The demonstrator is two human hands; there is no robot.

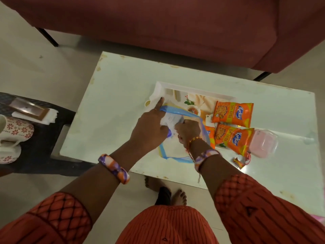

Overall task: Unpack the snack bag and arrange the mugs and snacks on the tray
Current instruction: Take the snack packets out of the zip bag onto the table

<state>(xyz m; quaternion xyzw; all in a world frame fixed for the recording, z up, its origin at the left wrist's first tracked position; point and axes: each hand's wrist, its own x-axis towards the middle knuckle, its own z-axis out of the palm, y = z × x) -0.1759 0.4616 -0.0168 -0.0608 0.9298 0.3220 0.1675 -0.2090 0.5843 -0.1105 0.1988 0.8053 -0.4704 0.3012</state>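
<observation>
We are mid-unpacking: our left hand (149,127) holds the snack bag (177,138) over the tray (161,87), forefinger outstretched; our right hand (187,131) grips inside it. Next, mugs (15,132) left of the tray need fetching.

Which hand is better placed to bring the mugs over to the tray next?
The left hand, probably. The mugs sit on the dark side table off to the left, nearer that arm, while the right hand is at the plastic bag beside the snack packets.
</observation>
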